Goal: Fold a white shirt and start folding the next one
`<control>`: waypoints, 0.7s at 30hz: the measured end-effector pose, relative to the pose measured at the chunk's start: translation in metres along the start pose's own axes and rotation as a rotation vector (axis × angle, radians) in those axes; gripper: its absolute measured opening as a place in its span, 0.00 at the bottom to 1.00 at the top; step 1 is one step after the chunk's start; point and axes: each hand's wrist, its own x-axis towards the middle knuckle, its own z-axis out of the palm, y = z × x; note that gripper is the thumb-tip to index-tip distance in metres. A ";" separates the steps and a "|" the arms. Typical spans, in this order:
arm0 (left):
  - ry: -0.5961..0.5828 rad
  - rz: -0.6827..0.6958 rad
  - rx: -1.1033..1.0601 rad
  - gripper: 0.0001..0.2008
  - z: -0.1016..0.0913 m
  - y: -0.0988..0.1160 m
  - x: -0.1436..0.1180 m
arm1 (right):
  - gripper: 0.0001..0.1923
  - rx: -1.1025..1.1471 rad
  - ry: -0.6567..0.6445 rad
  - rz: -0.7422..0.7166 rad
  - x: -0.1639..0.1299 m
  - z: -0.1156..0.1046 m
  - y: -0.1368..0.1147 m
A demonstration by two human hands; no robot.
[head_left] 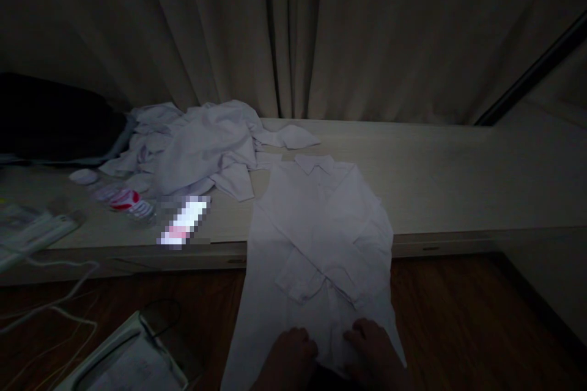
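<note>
Across the near edge of the desk (458,183), found the white shirt (316,198), sleeves (312,263) crossed, long axis running from collar (316,163) on the desk back to left hand (293,349) and right hand (370,342) at the lower part, short of the desk. Noted shirt ahead of both, neither clearly nearer, fingers (360,327) curled. Could not tell pinching from mere resting in either grip.

A pale bench (440,180) carries a collared white shirt (316,208), a crumpled white heap (206,146), a bottle (125,199) and dark bundle (50,122).
</note>
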 end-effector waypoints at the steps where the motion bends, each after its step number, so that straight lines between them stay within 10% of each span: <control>1: 0.042 0.001 -0.031 0.11 0.001 -0.001 -0.001 | 0.26 -0.004 0.007 -0.030 -0.001 0.002 0.002; 15: -0.046 0.044 0.137 0.15 0.010 0.003 0.005 | 0.07 0.001 0.043 -0.014 -0.007 -0.002 -0.003; 21: 0.029 0.003 -0.177 0.19 -0.007 0.009 -0.002 | 0.11 0.347 0.143 0.164 -0.004 -0.016 -0.007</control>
